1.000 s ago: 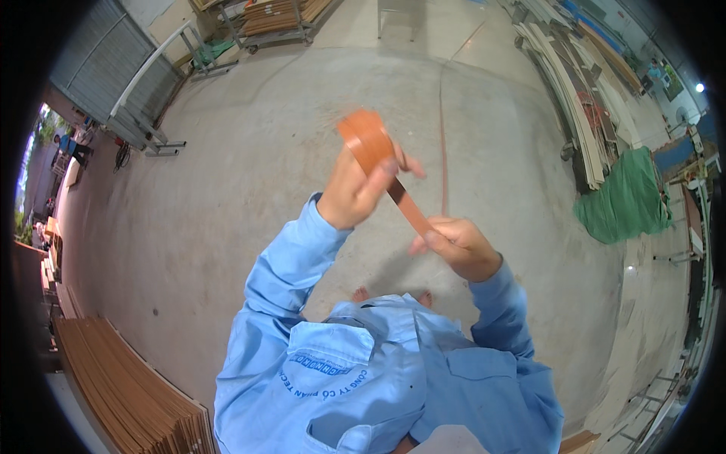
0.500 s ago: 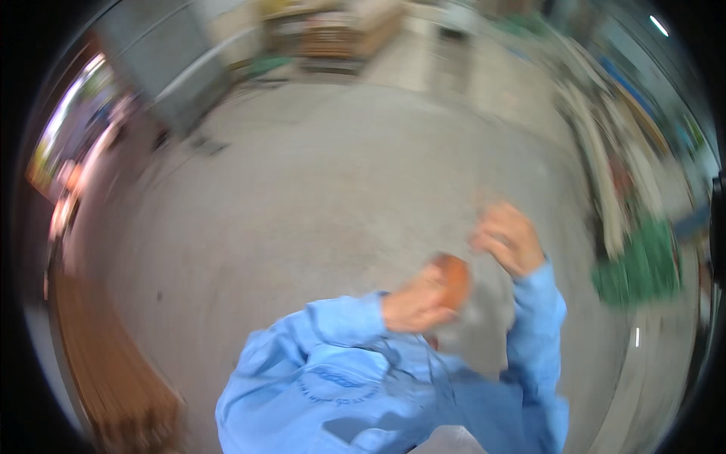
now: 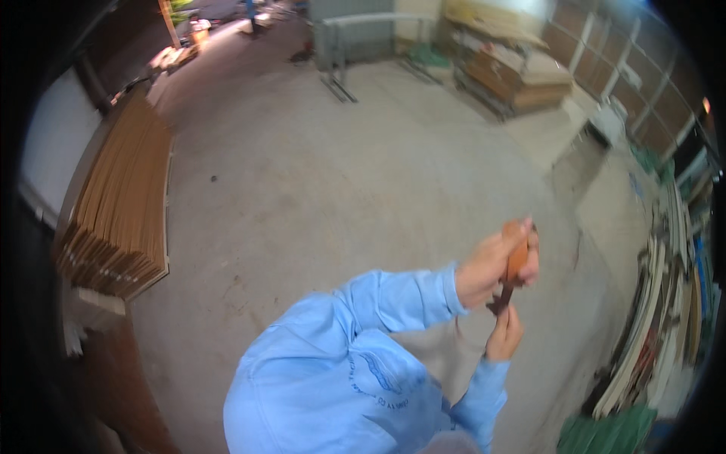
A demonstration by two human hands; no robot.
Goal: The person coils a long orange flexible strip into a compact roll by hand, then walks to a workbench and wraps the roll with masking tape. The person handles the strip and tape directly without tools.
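Gripping, left hand [image 3: 488,265]: closed around the orange-brown roll [image 3: 517,261], thumb one side, fingers the other; probably to stop the turns springing loose. Turn count unreadable, blurred.
Roll: in the left hand, about 3:30 in the head view, held up above the floor [image 3: 340,166].
Dark tail [image 3: 500,301]: at the roll's 6 o'clock, between the two hands; looks like part of the same strip, join not clear.
Right hand [image 3: 506,334]: narrow, fingertips pinching at the tail's lower end; likely keeps that end under control while the left bears the roll.
Sleeves: left forearm comes in from 8 o'clock of the roll, right from 6; that lets both hands meet without crossing.
Brown panels [image 3: 125,197]: stacked at 9 o'clock, likely parked aside.
Boards [image 3: 522,83]: piled at 1–2 o'clock.
Green sheet [image 3: 609,433]: 4–5 o'clock, near long strips [image 3: 643,333]; purpose can't tell.
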